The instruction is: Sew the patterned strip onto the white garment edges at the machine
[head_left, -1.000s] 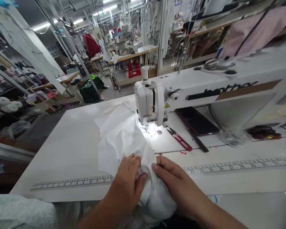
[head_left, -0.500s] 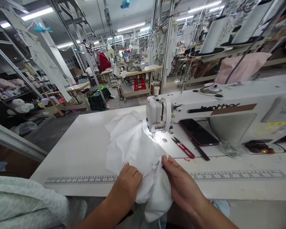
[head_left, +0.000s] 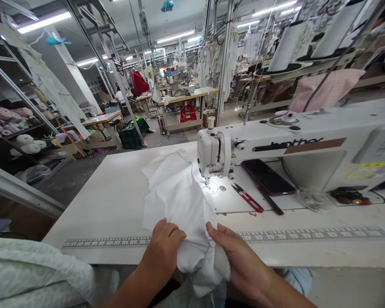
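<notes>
A white piece of fabric [head_left: 175,192] lies crumpled on the sewing table [head_left: 115,201], running from beside the needle of the white sewing machine [head_left: 276,145] down over the table's near edge. My left hand [head_left: 162,248] grips the cloth's near end with curled fingers. My right hand [head_left: 240,261] holds the same bunched end from the right, thumb on top. Both hands sit at the front edge, over the printed ruler strip [head_left: 109,242].
Red thread snips [head_left: 247,198] and a dark phone [head_left: 268,177] lie on the machine bed right of the needle. A pale patterned cloth pile [head_left: 32,273] sits at lower left. Shelves with fabric rolls [head_left: 16,132] stand at left, other sewing tables behind.
The view has tilted up and right over the second. My hands shifted slightly toward me with the bunched cloth end, still gripping it; the cloth on the table barely moved.
</notes>
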Demonstrator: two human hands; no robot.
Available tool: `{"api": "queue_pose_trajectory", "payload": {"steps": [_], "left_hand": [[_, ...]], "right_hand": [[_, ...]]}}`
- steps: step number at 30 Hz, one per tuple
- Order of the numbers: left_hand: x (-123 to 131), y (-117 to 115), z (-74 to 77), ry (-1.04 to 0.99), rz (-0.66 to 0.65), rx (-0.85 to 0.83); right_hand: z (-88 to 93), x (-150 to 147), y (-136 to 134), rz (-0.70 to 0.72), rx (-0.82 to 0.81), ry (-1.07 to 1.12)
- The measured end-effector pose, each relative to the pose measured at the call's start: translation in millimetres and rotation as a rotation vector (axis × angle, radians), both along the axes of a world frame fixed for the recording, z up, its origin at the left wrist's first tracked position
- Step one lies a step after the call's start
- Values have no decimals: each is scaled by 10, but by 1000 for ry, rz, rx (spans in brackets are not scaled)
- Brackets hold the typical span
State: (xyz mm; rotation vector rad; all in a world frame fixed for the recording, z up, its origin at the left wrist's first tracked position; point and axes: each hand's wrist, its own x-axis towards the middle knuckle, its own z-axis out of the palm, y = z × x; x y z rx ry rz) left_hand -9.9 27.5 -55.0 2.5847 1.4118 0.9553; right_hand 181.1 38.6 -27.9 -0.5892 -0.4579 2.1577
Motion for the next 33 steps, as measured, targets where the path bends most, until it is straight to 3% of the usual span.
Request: {"api": "queue_pose_trajectory", "payload": {"steps": [6, 10, 15, 21, 26, 33], "left_hand": [[-29, 4, -20, 47, 36, -54], [9, -67, 72, 29, 68, -119], [218, -267, 211, -271, 151, -227], [424, -332, 151, -405, 242, -149], [357, -202, 248, -273, 19, 69], [119, -2, 479, 84, -364, 26]], "right_hand": [[-65, 5, -53, 54, -30, 19], [-6, 64, -82, 85, -2, -52], [74, 79, -96, 122, 31, -154], [69, 82, -129, 117, 106, -197], [58, 77, -115, 100, 33, -206], [104, 62, -32, 150, -29, -352]]}}
